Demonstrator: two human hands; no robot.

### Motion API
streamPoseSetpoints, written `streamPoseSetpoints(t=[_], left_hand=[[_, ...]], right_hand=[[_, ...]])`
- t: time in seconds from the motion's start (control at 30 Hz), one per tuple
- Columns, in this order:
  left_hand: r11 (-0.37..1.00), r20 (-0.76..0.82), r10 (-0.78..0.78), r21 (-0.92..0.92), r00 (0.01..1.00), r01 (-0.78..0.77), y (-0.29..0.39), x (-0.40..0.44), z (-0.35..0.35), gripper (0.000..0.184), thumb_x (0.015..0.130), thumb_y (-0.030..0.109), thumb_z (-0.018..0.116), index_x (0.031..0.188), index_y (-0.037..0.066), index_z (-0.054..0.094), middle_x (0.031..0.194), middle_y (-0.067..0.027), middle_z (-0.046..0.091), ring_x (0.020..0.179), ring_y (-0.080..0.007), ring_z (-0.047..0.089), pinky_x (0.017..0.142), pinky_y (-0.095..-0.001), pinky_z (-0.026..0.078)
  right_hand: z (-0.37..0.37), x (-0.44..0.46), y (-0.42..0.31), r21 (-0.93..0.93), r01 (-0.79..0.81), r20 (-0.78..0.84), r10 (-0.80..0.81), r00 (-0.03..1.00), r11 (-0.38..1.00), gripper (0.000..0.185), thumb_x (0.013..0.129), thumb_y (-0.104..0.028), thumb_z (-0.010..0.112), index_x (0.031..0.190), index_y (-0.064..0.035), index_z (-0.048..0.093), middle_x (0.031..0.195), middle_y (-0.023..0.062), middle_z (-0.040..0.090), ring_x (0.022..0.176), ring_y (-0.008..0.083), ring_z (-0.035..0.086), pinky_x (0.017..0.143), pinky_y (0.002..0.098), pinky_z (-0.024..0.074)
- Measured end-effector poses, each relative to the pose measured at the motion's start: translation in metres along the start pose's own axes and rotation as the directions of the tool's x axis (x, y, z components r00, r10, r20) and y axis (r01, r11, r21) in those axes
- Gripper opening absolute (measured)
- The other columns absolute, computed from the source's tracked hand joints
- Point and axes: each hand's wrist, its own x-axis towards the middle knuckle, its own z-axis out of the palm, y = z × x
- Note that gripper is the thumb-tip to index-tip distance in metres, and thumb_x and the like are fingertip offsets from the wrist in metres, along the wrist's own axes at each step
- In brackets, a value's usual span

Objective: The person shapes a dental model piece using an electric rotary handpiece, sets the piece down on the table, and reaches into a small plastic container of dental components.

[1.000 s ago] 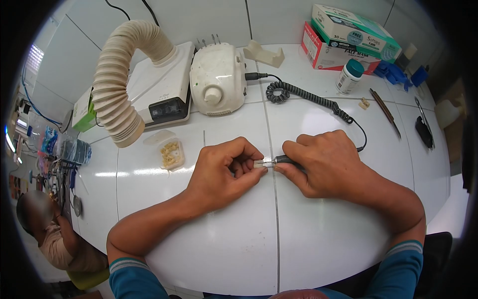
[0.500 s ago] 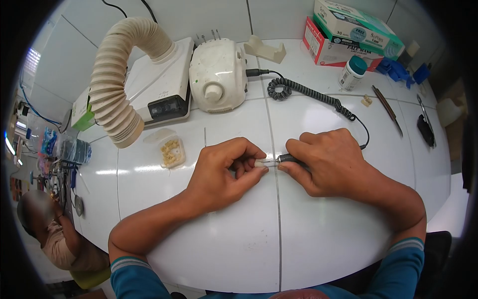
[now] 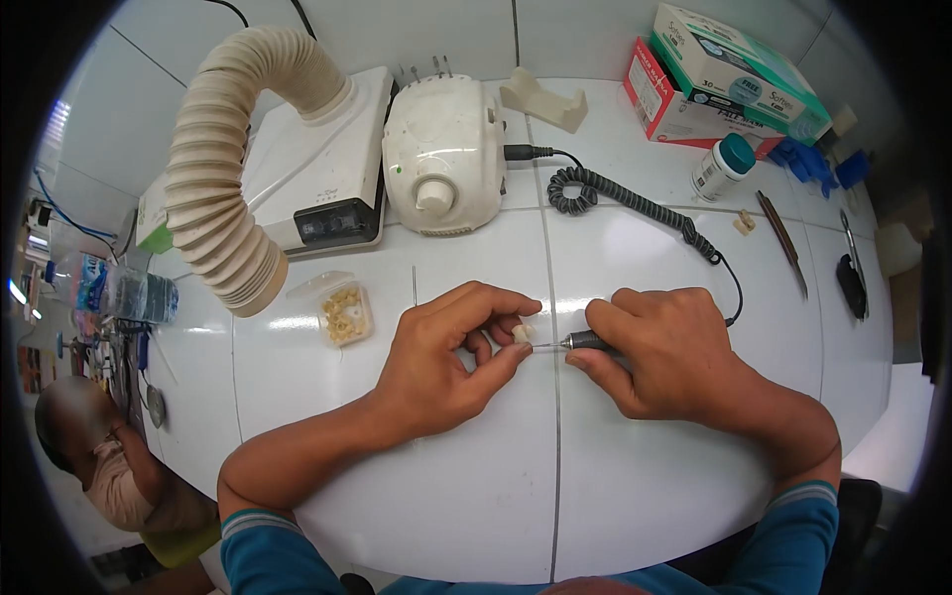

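Directly below us, over a white-tiled desk, our left hand pinches a small pale piece at its fingertips; our right hand grips a dark handpiece; both hands are occupied. The handpiece lies right of the piece, its long axis running nearly level from side to side; its thin metal bit points left, ending beside our left thumb, just below the piece in our view; we cannot tell whether bit and piece touch. Our left hand is the nearer to the piece; farther left sits a clear box holding other pale chunks; beyond our hands stands a white control unit, from which a coiled black cord runs right.
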Motion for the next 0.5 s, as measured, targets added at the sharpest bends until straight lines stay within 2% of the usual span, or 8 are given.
streamPoseSetpoints(t=[0.1, 0.3, 0.43, 0.5], left_hand=[[0.999, 0.041, 0.025, 0.038, 0.999, -0.027, -0.004, 0.000, -0.004, 0.029, 0.094, -0.005, 0.081, 0.122, -0.002, 0.075, 0.111, -0.0106, 0.074, 0.093, -0.0123, 0.073, 0.068, -0.0232, 0.056], [0.999, 0.032, -0.038, -0.015, 0.999, 0.038, -0.002, -0.001, -0.007, 0.019, 0.094, -0.004, 0.082, 0.113, -0.002, 0.077, 0.115, -0.0110, 0.075, 0.096, -0.0143, 0.074, 0.077, -0.0269, 0.059], [0.976, -0.045, -0.147, -0.169, 0.988, 0.137, -0.002, -0.001, -0.014, 0.018, 0.093, -0.007, 0.081, 0.109, -0.002, 0.080, 0.109, -0.0108, 0.077, 0.099, -0.0163, 0.076, 0.085, -0.0284, 0.061], [0.996, -0.138, 0.066, 0.073, 0.988, -0.056, 0.007, 0.002, -0.019, 0.021, 0.090, -0.010, 0.081, 0.108, 0.000, 0.081, 0.107, -0.0114, 0.077, 0.097, -0.0188, 0.077, 0.086, -0.0294, 0.062]], right_hand=[[-0.001, 0.000, 0.000, 0.000, 0.002, 0.010, -0.002, 1.000, 1.000, 0.039, 0.104, -0.047, 0.071, 0.095, -0.0093, 0.071, 0.074, 0.0098, 0.068, 0.057, 0.0325, 0.069, 0.050, 0.0455, 0.0493], [0.001, 0.000, 0.003, 0.008, 0.014, -0.024, -0.014, 1.000, 1.000, 0.040, 0.105, -0.048, 0.070, 0.094, -0.0092, 0.071, 0.074, 0.0101, 0.068, 0.057, 0.0330, 0.068, 0.050, 0.0462, 0.0478], [0.001, -0.001, 0.005, 0.040, 0.000, -0.034, 0.001, 0.999, 0.999, 0.042, 0.106, -0.049, 0.068, 0.094, -0.0089, 0.070, 0.075, 0.0109, 0.069, 0.058, 0.0345, 0.068, 0.050, 0.0475, 0.0468], [0.000, -0.002, 0.005, 0.042, -0.006, -0.022, 0.007, 1.000, 0.999, 0.042, 0.106, -0.049, 0.068, 0.094, -0.0087, 0.071, 0.075, 0.0111, 0.070, 0.058, 0.0348, 0.068, 0.051, 0.0476, 0.0469]])
